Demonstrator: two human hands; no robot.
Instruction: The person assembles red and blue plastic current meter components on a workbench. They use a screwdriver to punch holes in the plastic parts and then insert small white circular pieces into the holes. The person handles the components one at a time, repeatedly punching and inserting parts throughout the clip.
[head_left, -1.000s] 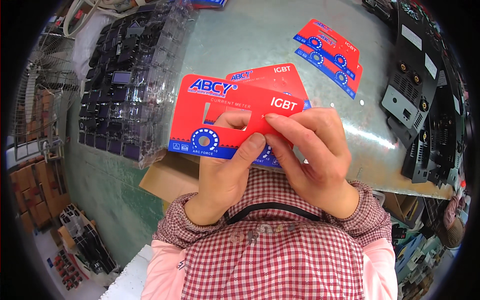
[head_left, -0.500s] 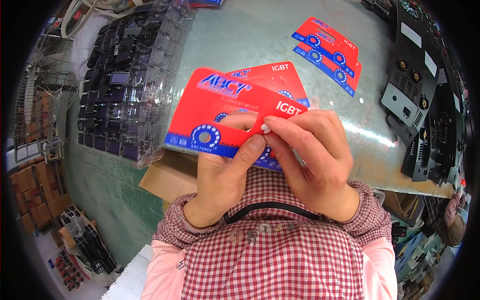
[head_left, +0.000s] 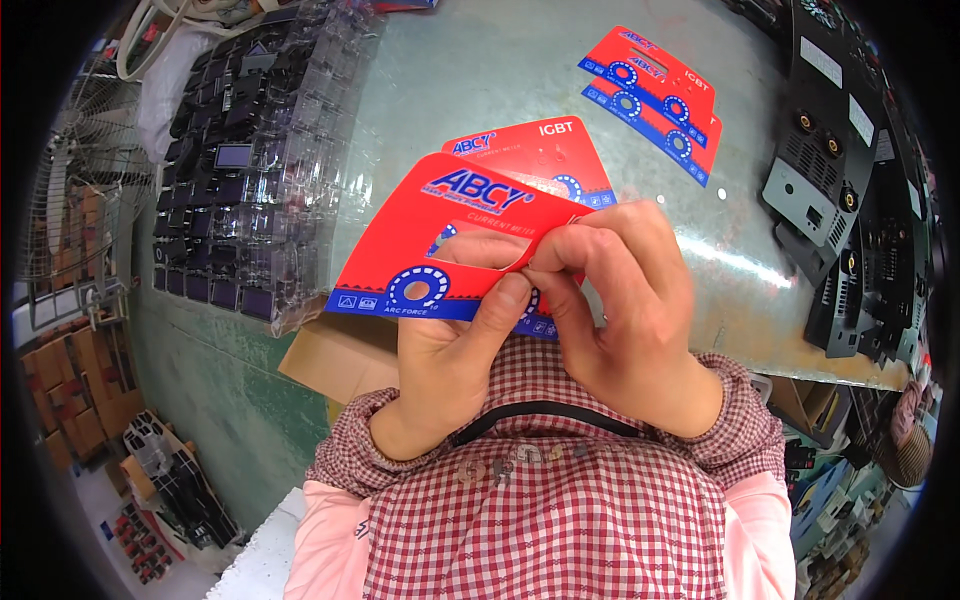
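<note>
A thin red and blue faceplate sticker (head_left: 390,225) with a rectangular window and a round hole is tilted up in front of me. My left hand (head_left: 445,365) holds it from below, thumb on its front, with fingers behind it showing through the window. My right hand (head_left: 640,300) is closed in a pinch at the sticker's right part, beside the window. The fingertips cover what lies between them. Just behind, another red faceplate sticker (head_left: 585,165) lies on the grey metal table (head_left: 500,60), partly hidden by the held one.
More red and blue stickers (head_left: 690,95) overlap at the far right of the table. Clear plastic trays with dark screen-like parts (head_left: 235,155) stand at the left. Black panels with sockets (head_left: 815,180) line the right side. An open cardboard box (head_left: 335,355) sits below the front edge.
The held sticker's top edge has dropped slightly and its right part has bent. My right fingers have curled in closer, and the small white bit at their tips is hidden now.
</note>
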